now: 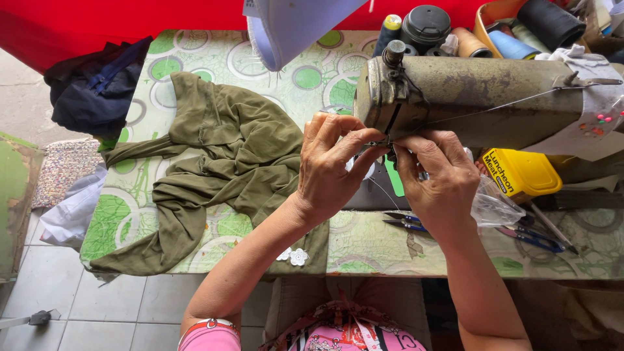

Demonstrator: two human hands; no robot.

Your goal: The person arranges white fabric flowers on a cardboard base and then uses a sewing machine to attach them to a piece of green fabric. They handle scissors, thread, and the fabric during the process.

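Hands meet under the front end of an old, worn sewing machine (481, 91) that stands on the bench (364, 250). The left hand (335, 170) has its fingers curled and the thumb and forefinger pinched together right at the needle area; whatever is between them is too fine to make out, though a thin thread (383, 192) hangs down just below. The right hand (435, 179) is also curled, its fingertips pressed close against those of the left at the same spot; I cannot tell whether it holds anything.

To the left of the hands an olive green cloth (221, 162) lies bunched and spread on the bench's green circle-patterned cover, one end hanging over the near edge. Small white lace flowers (294, 256) sit at that edge, near the left forearm. Just under the right hand lie small thread snips (404, 221), and further right a pair of scissors with blue handles (536, 239). A yellow plastic box (520, 172) sits beside the machine, with a crumpled clear plastic bag (494, 207) touching the right hand's outer side. Spools of thread (510, 45) and a dark lidded jar (426, 26) stand behind the machine. A dark blue garment (97, 88) lies at the bench's far left corner.
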